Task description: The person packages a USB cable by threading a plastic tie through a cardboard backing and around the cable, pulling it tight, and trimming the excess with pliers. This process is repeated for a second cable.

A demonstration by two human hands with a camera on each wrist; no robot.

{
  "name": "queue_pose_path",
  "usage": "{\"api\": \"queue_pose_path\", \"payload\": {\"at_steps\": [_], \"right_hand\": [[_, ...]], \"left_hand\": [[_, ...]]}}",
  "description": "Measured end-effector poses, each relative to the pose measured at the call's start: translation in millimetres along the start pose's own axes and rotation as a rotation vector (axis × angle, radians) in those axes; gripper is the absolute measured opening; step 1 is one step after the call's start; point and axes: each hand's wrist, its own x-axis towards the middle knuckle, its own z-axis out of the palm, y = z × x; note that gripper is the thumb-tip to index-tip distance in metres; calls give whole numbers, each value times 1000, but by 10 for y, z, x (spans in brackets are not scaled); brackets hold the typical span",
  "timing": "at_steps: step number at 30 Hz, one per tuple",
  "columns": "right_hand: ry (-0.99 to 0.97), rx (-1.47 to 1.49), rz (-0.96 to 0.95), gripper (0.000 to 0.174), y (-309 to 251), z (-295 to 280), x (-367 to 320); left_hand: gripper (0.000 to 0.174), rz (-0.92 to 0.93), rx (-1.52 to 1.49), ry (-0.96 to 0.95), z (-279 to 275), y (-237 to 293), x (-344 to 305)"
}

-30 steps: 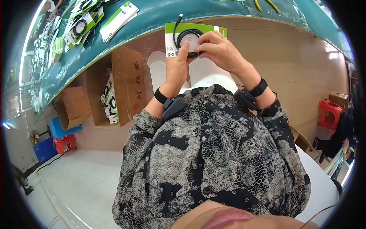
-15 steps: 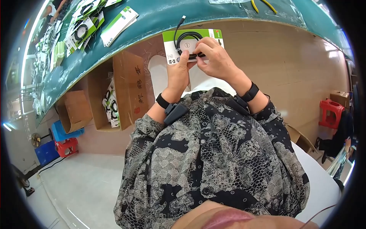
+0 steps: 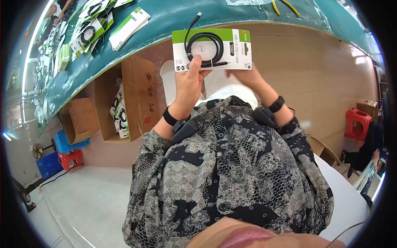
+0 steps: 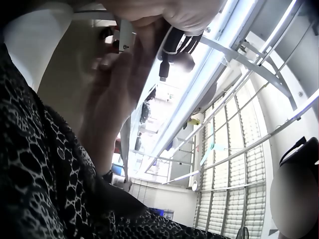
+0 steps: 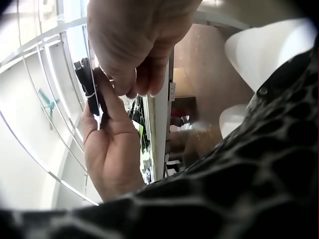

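My left hand (image 3: 188, 84) holds a white and green packaging card (image 3: 240, 58), its thumb pressed on the front and the fingers behind. A coiled black USB-C cable (image 3: 221, 48) is fastened on the card around a white disc, one plug sticking up past the top edge. My right hand (image 3: 245, 77) is just below the card's right half, blurred, its fingertips partly hidden by the card. In the right wrist view the right hand (image 5: 142, 40) has loosely bent fingers with nothing visible between them. The cable's plug (image 4: 163, 69) hangs down in the left wrist view.
On the green table (image 3: 173, 18) lie a heap of carded cables (image 3: 87, 35), a stack of flat cards (image 3: 129, 29) and yellow-handled pliers (image 3: 285, 7). Below its edge stands a cardboard box (image 3: 140, 97) with packaged cables inside. Red stools (image 3: 356, 124) stand farther off.
My right hand has let go of the cable's lower end and drawn back below the card. The card now faces up more fully, its printed right side uncovered, still in the left hand.
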Motion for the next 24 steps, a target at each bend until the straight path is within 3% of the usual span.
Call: {"api": "queue_pose_path", "payload": {"at_steps": [2,3,6,7,10,14,15,18,21,22,24], "right_hand": [[-195,-52,-93,30,66,217,7],[-198,-50,-95,30,116,216,18],[-3,-674,-629,37,238,204,113],[0,-674,-631,37,227,202,100],[-121,-249,-354,33,109,205,-94],[-358,345,5,29,-36,384,-148],[-358,352,-14,29,-48,425,-81],[37,1050,301,21,-18,528,-20],[19,1048,225,20,22,419,92],[-1,1038,197,21,39,364,136],[-86,930,149,22,47,99,204]], "left_hand": [[31,-4,-4,0,25,-11,-56],[31,-25,-2,-11,29,-1,-81],[31,-62,14,-42,60,68,-150],[31,-43,1,-16,94,87,-189],[32,-15,-27,16,160,113,-162],[31,182,23,85,36,225,33],[32,181,18,84,0,120,54],[36,128,19,64,-157,-143,2],[51,-18,372,-112,-279,-161,-206],[51,-26,378,-113,-322,-107,-234],[60,-128,279,-294,-446,93,-254]]}}
